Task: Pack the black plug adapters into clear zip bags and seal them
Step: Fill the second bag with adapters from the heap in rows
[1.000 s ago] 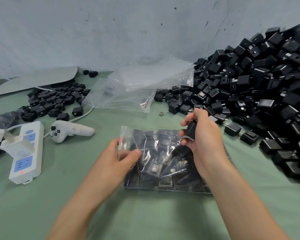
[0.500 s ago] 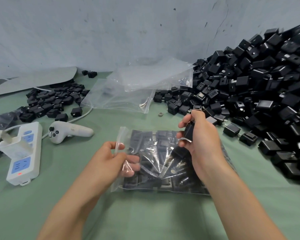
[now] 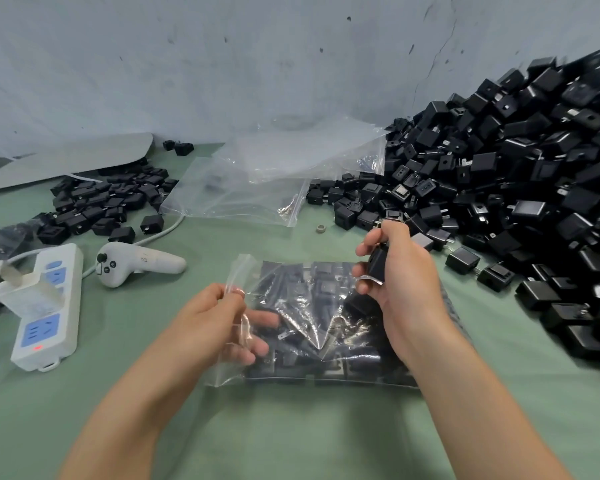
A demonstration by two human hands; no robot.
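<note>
A clear zip bag (image 3: 312,327) holding several black plug adapters lies on the green table in front of me. My left hand (image 3: 215,323) pinches the bag's open left edge between thumb and forefinger, with the other fingers spread under the plastic. My right hand (image 3: 395,282) grips one black plug adapter (image 3: 377,264) above the bag's upper right part, its metal prongs pointing down toward the bag. A big heap of loose black adapters (image 3: 499,174) rises at the right.
Empty clear bags (image 3: 274,181) lie behind the filled one. At the left are a smaller pile of adapters (image 3: 101,206), a white handheld controller (image 3: 136,266) and a white power strip (image 3: 45,306) with a plug in it. A grey wall closes the back.
My left hand shifted its hold on the bag's left edge, now pinching and lifting the opening. My right hand with the adapter stayed almost in place.
</note>
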